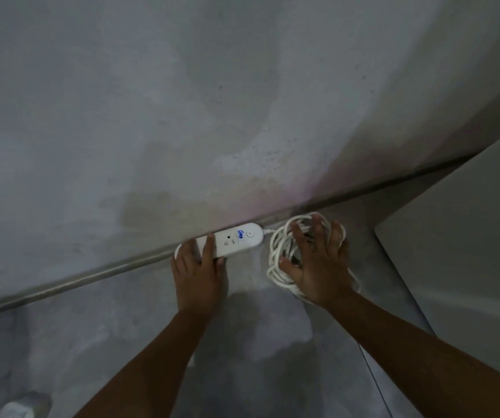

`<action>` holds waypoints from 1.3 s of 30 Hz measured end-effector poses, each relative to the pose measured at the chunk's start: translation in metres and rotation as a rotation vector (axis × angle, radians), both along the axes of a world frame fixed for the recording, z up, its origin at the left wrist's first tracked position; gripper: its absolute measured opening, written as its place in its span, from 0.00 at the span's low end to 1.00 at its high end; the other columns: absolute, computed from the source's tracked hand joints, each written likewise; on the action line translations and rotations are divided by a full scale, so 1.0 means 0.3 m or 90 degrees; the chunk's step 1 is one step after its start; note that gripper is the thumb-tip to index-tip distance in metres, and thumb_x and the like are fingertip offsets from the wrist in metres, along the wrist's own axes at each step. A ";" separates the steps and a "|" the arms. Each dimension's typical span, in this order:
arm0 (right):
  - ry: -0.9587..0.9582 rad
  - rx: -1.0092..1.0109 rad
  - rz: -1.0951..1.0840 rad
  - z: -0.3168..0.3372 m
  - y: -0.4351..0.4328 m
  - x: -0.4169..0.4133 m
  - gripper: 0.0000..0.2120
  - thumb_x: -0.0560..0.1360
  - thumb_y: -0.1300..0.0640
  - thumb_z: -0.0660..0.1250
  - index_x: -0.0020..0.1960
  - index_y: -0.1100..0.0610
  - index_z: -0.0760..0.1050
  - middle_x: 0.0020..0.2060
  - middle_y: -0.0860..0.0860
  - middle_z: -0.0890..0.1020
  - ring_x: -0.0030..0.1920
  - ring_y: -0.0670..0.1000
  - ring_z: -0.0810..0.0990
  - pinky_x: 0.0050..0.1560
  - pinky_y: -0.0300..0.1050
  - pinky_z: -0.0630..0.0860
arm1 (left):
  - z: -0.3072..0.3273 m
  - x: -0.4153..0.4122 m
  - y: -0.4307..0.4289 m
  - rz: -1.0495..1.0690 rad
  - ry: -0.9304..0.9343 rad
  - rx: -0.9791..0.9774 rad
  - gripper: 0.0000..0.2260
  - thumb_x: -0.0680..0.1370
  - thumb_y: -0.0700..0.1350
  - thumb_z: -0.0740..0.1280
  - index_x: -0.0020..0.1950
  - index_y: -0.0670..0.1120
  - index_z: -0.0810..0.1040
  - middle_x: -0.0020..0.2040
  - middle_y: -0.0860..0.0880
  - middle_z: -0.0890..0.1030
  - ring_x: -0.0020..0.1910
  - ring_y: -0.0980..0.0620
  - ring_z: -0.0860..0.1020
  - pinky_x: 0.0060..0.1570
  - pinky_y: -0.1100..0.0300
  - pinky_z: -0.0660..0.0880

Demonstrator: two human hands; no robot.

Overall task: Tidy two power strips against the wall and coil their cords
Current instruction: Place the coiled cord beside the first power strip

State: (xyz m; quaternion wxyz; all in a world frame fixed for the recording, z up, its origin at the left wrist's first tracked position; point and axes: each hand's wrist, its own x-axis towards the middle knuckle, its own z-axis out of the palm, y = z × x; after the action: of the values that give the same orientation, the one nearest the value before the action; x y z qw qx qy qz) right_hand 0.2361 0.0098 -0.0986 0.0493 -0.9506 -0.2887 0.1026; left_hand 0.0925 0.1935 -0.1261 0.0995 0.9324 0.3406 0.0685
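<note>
**Seating the strip at the wall, settling the coil beside it**

The white power strip (pixel 227 240) lies on the floor (pixel 242 342) along the foot of the wall (pixel 182 116), its switch end toward the coiled cord (pixel 281 254), which sits just beside it to the right. To do this step well, I judge the strip should be pushed flat and square into the joint of floor and wall with even pressure along its length, while the coil is pressed down so its loops stay stacked and do not spring apart or drag the strip askew through the short run of cord between them.

The left hand (pixel 197 270) reaches forward, palm down over the strip's near end, its fingers (pixel 208 245) laid across the casing and the thumb at its front edge: a light hold more than a clamp. The right hand (pixel 318 263) is spread wide, palm down on the coil, fingers splayed over the loops and pressing rather than closing round them. Both forearms stretch out nearly straight. A second pale object shows at the bottom left corner, too blurred to identify.
</note>
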 end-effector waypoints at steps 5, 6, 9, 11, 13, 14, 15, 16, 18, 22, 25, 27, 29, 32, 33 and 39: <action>0.003 -0.023 0.039 0.039 0.012 0.050 0.37 0.72 0.31 0.56 0.77 0.42 0.53 0.78 0.53 0.46 0.76 0.63 0.43 0.72 0.63 0.47 | 0.007 0.013 -0.022 0.024 -0.006 0.002 0.24 0.76 0.49 0.64 0.70 0.42 0.70 0.65 0.31 0.71 0.64 0.30 0.68 0.65 0.36 0.65; 0.008 -0.025 0.051 0.046 0.009 0.059 0.36 0.73 0.31 0.56 0.77 0.42 0.54 0.78 0.53 0.47 0.76 0.62 0.43 0.72 0.63 0.47 | 0.011 0.015 -0.029 0.032 0.005 -0.004 0.25 0.75 0.49 0.66 0.70 0.43 0.70 0.66 0.32 0.70 0.66 0.31 0.67 0.66 0.35 0.63; 0.012 -0.010 0.066 0.080 0.002 0.051 0.32 0.74 0.33 0.47 0.76 0.42 0.57 0.78 0.51 0.52 0.77 0.59 0.47 0.73 0.63 0.49 | 0.042 0.002 -0.039 0.047 0.021 -0.031 0.27 0.73 0.49 0.68 0.71 0.44 0.69 0.71 0.36 0.68 0.70 0.34 0.65 0.68 0.34 0.57; -0.012 0.031 0.053 0.113 0.001 0.037 0.31 0.75 0.37 0.42 0.74 0.45 0.63 0.77 0.51 0.58 0.76 0.58 0.53 0.72 0.62 0.51 | 0.072 -0.013 -0.029 0.032 0.026 -0.029 0.27 0.73 0.50 0.65 0.71 0.45 0.69 0.72 0.38 0.66 0.70 0.36 0.65 0.69 0.35 0.57; -0.036 0.090 0.050 0.144 -0.002 0.027 0.31 0.76 0.42 0.41 0.72 0.49 0.68 0.75 0.52 0.63 0.75 0.59 0.58 0.72 0.63 0.53 | 0.102 -0.033 -0.015 0.023 0.022 -0.035 0.28 0.72 0.50 0.57 0.72 0.45 0.68 0.73 0.39 0.65 0.72 0.37 0.63 0.70 0.36 0.55; -0.050 0.115 0.047 0.155 -0.010 0.026 0.30 0.77 0.44 0.42 0.71 0.51 0.70 0.74 0.53 0.65 0.74 0.59 0.61 0.71 0.63 0.54 | 0.118 -0.038 -0.016 0.018 0.022 -0.047 0.29 0.71 0.50 0.53 0.73 0.44 0.67 0.74 0.39 0.64 0.73 0.38 0.62 0.71 0.37 0.54; -0.071 0.138 0.039 0.164 -0.021 0.026 0.29 0.77 0.45 0.43 0.70 0.53 0.71 0.73 0.54 0.66 0.73 0.60 0.63 0.71 0.63 0.56 | 0.134 -0.037 -0.023 0.014 0.020 -0.060 0.31 0.71 0.50 0.50 0.73 0.44 0.66 0.75 0.39 0.62 0.74 0.38 0.60 0.72 0.37 0.52; -0.090 0.160 0.027 0.170 -0.037 0.029 0.28 0.78 0.47 0.45 0.70 0.55 0.71 0.73 0.55 0.67 0.71 0.60 0.66 0.70 0.63 0.57 | 0.148 -0.030 -0.037 0.011 0.008 -0.073 0.31 0.71 0.49 0.50 0.73 0.43 0.65 0.75 0.39 0.61 0.75 0.39 0.59 0.72 0.38 0.51; -0.098 0.201 -0.004 0.180 -0.082 0.034 0.27 0.79 0.48 0.46 0.70 0.57 0.70 0.71 0.58 0.69 0.69 0.61 0.69 0.69 0.63 0.60 | 0.171 -0.011 -0.082 -0.007 -0.035 -0.081 0.27 0.73 0.45 0.58 0.72 0.42 0.67 0.74 0.38 0.63 0.74 0.38 0.61 0.72 0.38 0.53; -0.115 0.180 0.009 0.161 -0.206 0.024 0.25 0.79 0.51 0.48 0.70 0.60 0.70 0.66 0.59 0.74 0.65 0.61 0.72 0.67 0.59 0.63 | 0.175 -0.012 -0.172 -0.077 -0.055 -0.053 0.28 0.69 0.40 0.70 0.69 0.41 0.71 0.70 0.37 0.70 0.70 0.38 0.68 0.68 0.36 0.63; -0.115 0.103 0.067 0.138 -0.232 -0.034 0.26 0.77 0.52 0.52 0.69 0.62 0.71 0.66 0.62 0.74 0.65 0.64 0.73 0.67 0.62 0.65 | 0.188 -0.051 -0.187 -0.090 0.035 -0.036 0.30 0.73 0.46 0.66 0.74 0.42 0.64 0.74 0.38 0.64 0.74 0.39 0.63 0.71 0.39 0.59; -0.068 0.028 0.083 0.143 -0.201 -0.078 0.28 0.76 0.49 0.54 0.74 0.59 0.65 0.73 0.61 0.65 0.71 0.64 0.66 0.71 0.63 0.58 | 0.204 -0.083 -0.185 -0.113 0.138 -0.037 0.31 0.78 0.51 0.59 0.78 0.44 0.53 0.78 0.41 0.53 0.77 0.42 0.53 0.74 0.43 0.52; -0.030 -0.033 0.102 0.170 -0.155 -0.119 0.31 0.78 0.43 0.52 0.77 0.55 0.55 0.77 0.58 0.53 0.76 0.61 0.52 0.74 0.59 0.45 | 0.244 -0.123 -0.172 -0.119 0.203 -0.037 0.31 0.80 0.54 0.54 0.78 0.44 0.47 0.79 0.43 0.47 0.78 0.44 0.47 0.75 0.44 0.48; -0.016 -0.058 0.168 0.257 -0.083 -0.187 0.33 0.79 0.39 0.53 0.78 0.52 0.51 0.78 0.55 0.48 0.77 0.59 0.47 0.74 0.57 0.42 | 0.355 -0.197 -0.134 -0.090 0.231 -0.067 0.29 0.81 0.54 0.52 0.78 0.45 0.46 0.79 0.45 0.47 0.78 0.46 0.45 0.75 0.44 0.46; -0.005 -0.060 0.186 0.293 -0.055 -0.218 0.33 0.78 0.39 0.53 0.79 0.51 0.50 0.78 0.55 0.46 0.77 0.58 0.46 0.75 0.57 0.41 | 0.398 -0.229 -0.115 -0.074 0.235 -0.069 0.29 0.81 0.54 0.52 0.78 0.45 0.46 0.79 0.45 0.47 0.78 0.46 0.46 0.75 0.44 0.46; 0.048 -0.095 0.257 0.548 0.040 -0.462 0.34 0.78 0.36 0.52 0.78 0.49 0.48 0.78 0.53 0.43 0.77 0.58 0.43 0.74 0.61 0.42 | 0.715 -0.426 -0.126 -0.009 0.226 -0.077 0.27 0.81 0.54 0.54 0.77 0.45 0.52 0.79 0.44 0.53 0.78 0.46 0.50 0.75 0.43 0.47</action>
State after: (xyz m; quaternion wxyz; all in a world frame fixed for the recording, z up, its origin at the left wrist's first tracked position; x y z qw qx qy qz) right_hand 0.0977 0.0219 0.0660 -0.0323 -0.8699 -0.4630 0.1669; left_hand -0.0352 0.1558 0.0883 0.0944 0.9244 0.3500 -0.1186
